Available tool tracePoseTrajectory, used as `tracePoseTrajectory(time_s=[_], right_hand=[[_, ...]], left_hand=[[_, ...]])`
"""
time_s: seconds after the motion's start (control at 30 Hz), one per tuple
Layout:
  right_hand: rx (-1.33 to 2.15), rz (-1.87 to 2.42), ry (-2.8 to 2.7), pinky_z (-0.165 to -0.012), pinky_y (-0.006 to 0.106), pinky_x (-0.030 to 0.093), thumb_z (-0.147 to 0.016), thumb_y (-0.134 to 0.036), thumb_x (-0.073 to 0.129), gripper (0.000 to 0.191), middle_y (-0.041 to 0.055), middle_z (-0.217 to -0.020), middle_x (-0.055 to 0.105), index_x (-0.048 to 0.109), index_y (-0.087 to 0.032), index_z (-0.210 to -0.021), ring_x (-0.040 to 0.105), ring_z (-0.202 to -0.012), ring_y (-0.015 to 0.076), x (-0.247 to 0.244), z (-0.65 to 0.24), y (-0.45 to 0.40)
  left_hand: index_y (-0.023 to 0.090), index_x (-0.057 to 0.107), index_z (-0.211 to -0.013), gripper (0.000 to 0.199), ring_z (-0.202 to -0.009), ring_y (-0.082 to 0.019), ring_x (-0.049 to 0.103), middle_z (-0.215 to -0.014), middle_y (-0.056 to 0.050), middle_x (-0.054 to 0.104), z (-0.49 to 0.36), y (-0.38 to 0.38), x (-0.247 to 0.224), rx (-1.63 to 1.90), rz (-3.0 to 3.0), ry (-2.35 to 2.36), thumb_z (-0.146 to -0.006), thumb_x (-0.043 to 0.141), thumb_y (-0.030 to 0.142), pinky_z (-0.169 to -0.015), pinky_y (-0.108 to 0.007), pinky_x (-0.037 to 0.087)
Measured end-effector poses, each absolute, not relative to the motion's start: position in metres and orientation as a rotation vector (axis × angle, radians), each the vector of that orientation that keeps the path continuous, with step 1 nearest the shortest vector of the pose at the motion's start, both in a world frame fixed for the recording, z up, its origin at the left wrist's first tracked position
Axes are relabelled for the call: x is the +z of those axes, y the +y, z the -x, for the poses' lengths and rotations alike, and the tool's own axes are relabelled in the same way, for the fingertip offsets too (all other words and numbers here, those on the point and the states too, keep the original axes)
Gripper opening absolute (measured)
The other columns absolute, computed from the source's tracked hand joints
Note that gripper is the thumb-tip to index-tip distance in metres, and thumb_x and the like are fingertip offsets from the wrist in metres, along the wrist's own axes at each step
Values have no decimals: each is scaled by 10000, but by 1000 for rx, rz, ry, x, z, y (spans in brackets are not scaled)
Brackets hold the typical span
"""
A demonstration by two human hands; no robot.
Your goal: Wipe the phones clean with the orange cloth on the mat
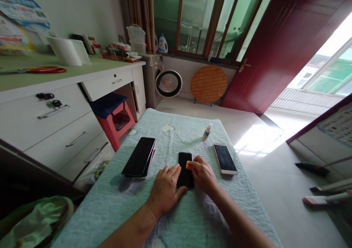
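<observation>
On a desk (189, 125) covered with pale blue-green quilted cloth, one slim black rectangular phone (184, 179) lies between two bare hands. The left hand's (165, 185) fingers rest close together along its left edge, thumb spread; the right hand's (204, 172) fingers pinch one small orange pad (188, 165) on the screen. Rubbing appears under way, unfinished. Untouched: one pale-gold-framed phone (226, 159) at right; at left, one large black phone (139, 157) atop at least one thin device; whether done, unclear. One small white-capped spray bottle (206, 132) stands beyond.

Mid phone (185, 180) is blk, pad (188, 165) orange, tablecloth (189, 130) blue-grn w/ pale floral patt
</observation>
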State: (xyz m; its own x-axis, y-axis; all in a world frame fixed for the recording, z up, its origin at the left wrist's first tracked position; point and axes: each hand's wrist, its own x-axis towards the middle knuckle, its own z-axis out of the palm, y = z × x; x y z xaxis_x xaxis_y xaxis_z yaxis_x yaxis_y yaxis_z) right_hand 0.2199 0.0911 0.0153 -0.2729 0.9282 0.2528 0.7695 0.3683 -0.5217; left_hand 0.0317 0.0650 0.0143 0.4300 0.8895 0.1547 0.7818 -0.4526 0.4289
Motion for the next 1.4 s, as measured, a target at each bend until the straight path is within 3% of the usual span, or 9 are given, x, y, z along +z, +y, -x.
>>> tracePoseTrajectory(time_s=[0.33,0.7,0.8,1.1,1.27,1.4], right_hand=[[323,1680,-2062,-780,233,391,-901,-142,509,212,33,-863,558,704,-193,-839,547,-828,141,13,-209,147],[380,1605,-2151,-820,230,396,-909,-163,495,231,50,-929,607,717,-213,-874,544,-929,169,20,-177,149],[377,1575,-2157,-829,230,397,-907,-154,501,230,47,-915,600,724,-210,-922,542,-909,163,21,-187,145],[509,1385,-2297,-775,245,402,-950,-235,499,240,27,-870,562,703,-222,-825,521,-841,145,31,-204,82],[653,1265,-2363,-734,221,407,-903,-162,548,188,8,-881,567,704,-228,-822,539,-794,114,33,-213,71],[539,1360,-2292,-771,234,414,-883,-132,552,200,16,-874,576,723,-226,-842,555,-820,127,28,-220,104]], left_hand=[[147,535,-1320,597,-1195,-327,496,-1370,-111,547,-30,67,17,478,-2393,1444,-809,684,418,-1037,-453,361],[175,537,-1309,613,-1095,-325,527,-1317,-99,581,-30,68,20,496,-2361,1439,-789,707,452,-956,-462,411],[170,540,-1297,615,-1090,-324,531,-1312,-106,580,-29,68,19,531,-2367,1437,-785,713,462,-953,-467,412],[133,570,-1140,598,-994,-311,565,-1095,-130,605,-28,66,6,712,-2340,1474,-789,644,612,-874,-451,463],[157,601,-1144,541,-1047,-319,557,-1151,-132,601,-28,66,6,700,-2399,1489,-841,582,605,-905,-465,452],[186,606,-1181,523,-1091,-324,539,-1203,-119,600,-27,64,13,601,-2412,1509,-828,631,570,-937,-472,431]])
